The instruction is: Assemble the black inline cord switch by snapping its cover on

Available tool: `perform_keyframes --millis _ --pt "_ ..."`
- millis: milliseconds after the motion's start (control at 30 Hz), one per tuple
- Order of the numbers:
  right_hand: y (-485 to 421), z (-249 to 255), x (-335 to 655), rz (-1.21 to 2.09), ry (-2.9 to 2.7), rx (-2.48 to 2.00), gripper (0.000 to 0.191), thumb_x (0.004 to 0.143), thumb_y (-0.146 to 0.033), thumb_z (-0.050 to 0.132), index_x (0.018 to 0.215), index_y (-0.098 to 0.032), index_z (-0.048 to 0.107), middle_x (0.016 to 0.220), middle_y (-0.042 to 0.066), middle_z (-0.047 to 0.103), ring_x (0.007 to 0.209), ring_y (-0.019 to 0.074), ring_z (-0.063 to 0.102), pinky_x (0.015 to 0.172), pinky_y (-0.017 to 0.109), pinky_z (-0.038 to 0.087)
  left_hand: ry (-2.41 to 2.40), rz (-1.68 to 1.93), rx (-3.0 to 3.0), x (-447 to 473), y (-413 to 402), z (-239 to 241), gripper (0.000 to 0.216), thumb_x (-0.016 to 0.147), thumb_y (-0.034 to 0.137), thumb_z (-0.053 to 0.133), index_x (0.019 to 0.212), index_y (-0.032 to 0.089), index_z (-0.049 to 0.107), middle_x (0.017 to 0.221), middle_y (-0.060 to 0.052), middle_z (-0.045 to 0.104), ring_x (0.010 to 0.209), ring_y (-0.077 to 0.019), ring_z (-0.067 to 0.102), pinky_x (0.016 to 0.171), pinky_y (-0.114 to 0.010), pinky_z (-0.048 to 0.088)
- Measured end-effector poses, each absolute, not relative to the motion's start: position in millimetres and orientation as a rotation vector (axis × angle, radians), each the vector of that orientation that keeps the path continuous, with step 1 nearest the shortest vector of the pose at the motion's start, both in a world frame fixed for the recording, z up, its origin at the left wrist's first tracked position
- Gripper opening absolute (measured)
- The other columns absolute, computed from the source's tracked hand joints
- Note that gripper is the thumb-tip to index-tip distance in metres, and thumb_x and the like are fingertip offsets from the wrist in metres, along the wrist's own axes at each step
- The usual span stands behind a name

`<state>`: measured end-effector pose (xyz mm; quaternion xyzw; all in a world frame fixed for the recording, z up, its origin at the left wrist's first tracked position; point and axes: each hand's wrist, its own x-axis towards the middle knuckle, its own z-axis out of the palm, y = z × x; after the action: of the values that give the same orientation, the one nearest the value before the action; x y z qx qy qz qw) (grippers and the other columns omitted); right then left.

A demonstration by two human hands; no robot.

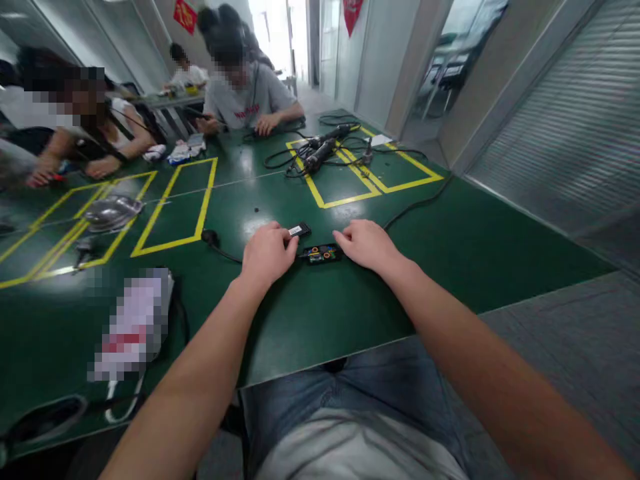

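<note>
I see the open case (323, 254) between the two hands, flat on the table (500, 253) near its front edge, its circuit board (316, 253) showing. The left hand (270, 252) is at the case's left end, fingers curled, thumb toward the board; I cannot tell whether it grips anything. The right hand (369, 244) is at the right end, fingers bent, and its grip is likewise hidden from me. Just beyond the left thumb I make out a dark piece with a white label (297, 231). A cord runs from near the left hand to a black plug (211, 237); another cord (419, 209) trails off past the right hand. Farther out, black tools (323, 152) lie tangled in cables across yellow tape outlines (350, 199). To my left are a clear plastic thing (113, 212) and a pixelated item (134, 323). Across the table sits a co-worker in a grey shirt (247, 100).
</note>
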<state>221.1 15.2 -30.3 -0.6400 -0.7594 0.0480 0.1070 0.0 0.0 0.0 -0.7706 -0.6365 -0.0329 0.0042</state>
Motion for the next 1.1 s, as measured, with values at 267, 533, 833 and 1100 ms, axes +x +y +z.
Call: perform_keyframes --millis 267,533,833,1100 --pt "13.9 -30.8 217.6 0.168 -2.178 -1.9 0.051 0.109 -0.048 0.058 0.068 -0.022 0.074 0.087 0.013 0.078 0.078 0.0256 0.066 0.066 0.037 0.036 -2.043 -0.005 -2.45 8.6 -4.9 -3.0 0.052 0.113 0.046 0.048 0.103 0.016 0.09 0.102 -0.02 0.085 0.096 -0.0369 0.082 0.086 -0.044 0.062" --pt "13.2 -28.1 219.2 0.192 -2.106 -1.878 0.055 0.109 -0.054 0.057 0.066 -0.023 0.068 0.087 0.01 0.075 0.075 0.0226 0.062 0.065 0.036 0.035 -2.072 -0.09 -2.463 6.2 -2.5 -2.9 0.057 0.116 0.043 0.041 0.104 0.017 0.09 0.101 -0.018 0.085 0.096 -0.0345 0.082 0.085 -0.041 0.06" --pt "16.8 -34.1 218.8 0.215 -2.151 -1.86 0.052 0.105 -0.053 0.062 0.063 -0.023 0.066 0.084 0.012 0.075 0.074 0.0242 0.063 0.064 0.037 0.036 -2.042 -0.069 -2.48 6.0 -1.5 -8.0 0.053 0.113 0.046 0.047 0.101 0.018 0.09 0.102 -0.019 0.085 0.096 -0.0374 0.081 0.088 -0.045 0.061" --pt "18.1 -35.5 219.2 0.23 -2.155 -1.86 0.054 0.106 -0.053 0.064 0.061 -0.023 0.063 0.083 0.011 0.074 0.075 0.0239 0.062 0.065 0.036 0.034 -2.049 -0.124 -2.484 6.9 -0.1 -8.9 0.046 0.111 0.045 0.054 0.09 0.02 0.086 0.094 -0.016 0.081 0.09 -0.0353 0.078 0.085 -0.045 0.06"
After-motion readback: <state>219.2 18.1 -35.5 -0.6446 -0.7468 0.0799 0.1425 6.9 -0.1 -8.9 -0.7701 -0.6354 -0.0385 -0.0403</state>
